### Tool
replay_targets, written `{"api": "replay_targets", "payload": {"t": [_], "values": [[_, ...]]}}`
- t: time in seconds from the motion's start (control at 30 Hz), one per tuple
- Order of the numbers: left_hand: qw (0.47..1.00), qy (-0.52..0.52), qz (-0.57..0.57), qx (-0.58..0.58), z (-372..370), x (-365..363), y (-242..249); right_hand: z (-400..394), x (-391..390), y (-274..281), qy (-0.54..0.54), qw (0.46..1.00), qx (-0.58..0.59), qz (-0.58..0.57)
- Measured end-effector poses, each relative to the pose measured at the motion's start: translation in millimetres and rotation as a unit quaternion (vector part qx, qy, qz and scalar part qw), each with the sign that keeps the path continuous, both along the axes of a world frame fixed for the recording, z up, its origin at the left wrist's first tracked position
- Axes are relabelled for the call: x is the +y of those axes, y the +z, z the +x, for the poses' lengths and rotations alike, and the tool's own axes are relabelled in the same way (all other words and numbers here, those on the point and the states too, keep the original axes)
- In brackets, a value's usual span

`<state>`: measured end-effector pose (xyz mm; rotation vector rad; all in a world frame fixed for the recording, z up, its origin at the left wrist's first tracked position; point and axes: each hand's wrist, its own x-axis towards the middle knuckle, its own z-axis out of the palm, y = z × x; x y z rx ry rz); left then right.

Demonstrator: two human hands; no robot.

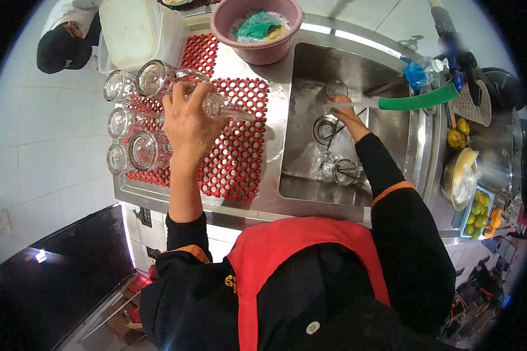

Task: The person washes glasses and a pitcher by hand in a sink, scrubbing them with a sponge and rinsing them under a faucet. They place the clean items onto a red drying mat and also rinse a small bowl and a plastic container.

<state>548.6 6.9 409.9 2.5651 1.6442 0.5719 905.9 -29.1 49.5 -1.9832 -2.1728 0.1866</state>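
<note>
My left hand (190, 120) is over the red mat, its fingers curled round a clear glass mug (215, 106) whose handle points right. Beside it, several upturned glass mugs (149, 151) stand in a cluster at the mat's left end. In the metal sink (310, 190), my right hand (348, 116) is closed on a clear glass (336, 89). Water from the green hose (418, 99) streams toward that hand. Lower in the sink lie more glassware (324, 130) and a glass mug (345, 172); the splashing water blurs their outlines.
A pink tub (257, 52) with suds and a green scouring cloth (256, 26) stands behind the red mat (234, 158). Plastic containers (129, 35) are at the back left, near another person (67, 47). To the right are a blue-capped bottle (416, 73), a bowl (459, 181) and a fruit tray (477, 213).
</note>
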Motion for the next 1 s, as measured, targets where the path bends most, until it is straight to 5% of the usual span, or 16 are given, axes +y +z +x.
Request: {"api": "replay_targets", "payload": {"t": [0.07,0.1,0.2,0.37,0.47,0.53,0.6,0.63,0.67,0.73,0.8,0.87,1.0], "values": [[0.999,0.010,0.028,0.033,-6,1,-7,-7,-21,2,0.005,0.992,0.124,-0.008],[0.999,0.010,0.036,0.034,-7,1,-10,-24,-35,39,-0.002,0.988,0.138,0.063],[0.995,0.012,0.080,0.055,-16,7,-28,-45,-57,107,0.007,0.988,0.152,-0.001],[0.985,0.087,0.136,0.055,-14,5,-37,-58,-81,179,0.015,0.985,0.161,0.067],[0.983,0.061,0.162,0.065,3,-12,-21,-55,-85,208,-0.112,0.946,0.302,0.045],[0.985,-0.057,0.160,-0.039,17,-24,-22,-46,-82,211,-0.116,0.917,0.379,0.054],[0.966,-0.180,0.037,-0.179,34,-37,-41,-42,-81,233,-0.166,0.785,0.596,0.019],[0.965,-0.211,0.003,-0.158,46,-44,-45,-42,-81,240,-0.184,0.699,0.691,0.002],[0.957,-0.241,-0.001,-0.159,58,-48,-48,-42,-82,241,-0.183,0.700,0.691,0.005],[0.949,-0.272,-0.003,-0.162,78,-51,-59,-43,-84,240,-0.202,0.535,0.820,-0.012],[0.908,-0.324,-0.069,-0.257,92,-51,-73,-45,-85,225,-0.201,0.491,0.846,-0.045],[0.874,-0.350,-0.151,-0.300,97,-51,-80,-51,-88,218,-0.160,0.348,0.920,-0.085],[0.889,-0.275,-0.068,-0.359,106,-61,-88,-56,-100,263,-0.170,0.456,0.857,-0.169]]}}
